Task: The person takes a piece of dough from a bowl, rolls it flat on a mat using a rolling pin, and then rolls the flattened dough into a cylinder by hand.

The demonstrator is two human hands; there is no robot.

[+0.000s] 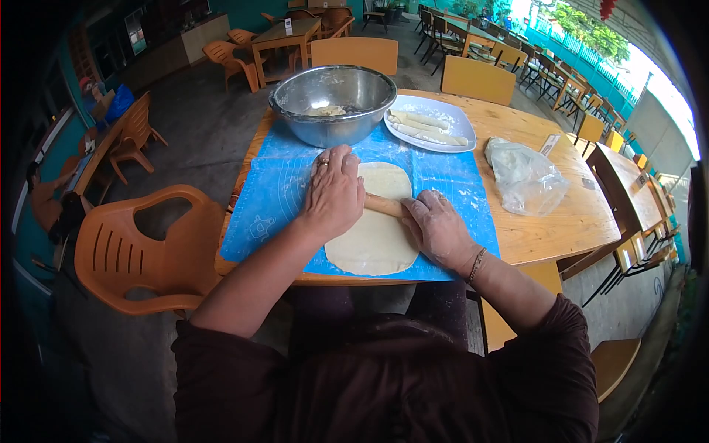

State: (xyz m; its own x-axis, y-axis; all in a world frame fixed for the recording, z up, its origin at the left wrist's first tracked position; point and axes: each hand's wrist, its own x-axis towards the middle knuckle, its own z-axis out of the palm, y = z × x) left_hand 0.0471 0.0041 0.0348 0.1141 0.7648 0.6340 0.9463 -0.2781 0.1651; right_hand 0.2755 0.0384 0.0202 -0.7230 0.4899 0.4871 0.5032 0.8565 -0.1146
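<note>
Dark sleeves (221, 373) trail hands (332, 190) (443, 230) cupped over the rolling pin (385, 205), dough (371, 246) near the mat's (277, 196) front edge.

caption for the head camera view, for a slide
Both hands on a wooden rolling pin over flattened dough on a blue mat, metal bowl behind

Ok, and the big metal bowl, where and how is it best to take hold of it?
I would pinch the metal bowl by its rim, coming from the left. The rim flares out above the rounded wall, so fingers can probably hook under it; the white plate crowds its right side.
</note>
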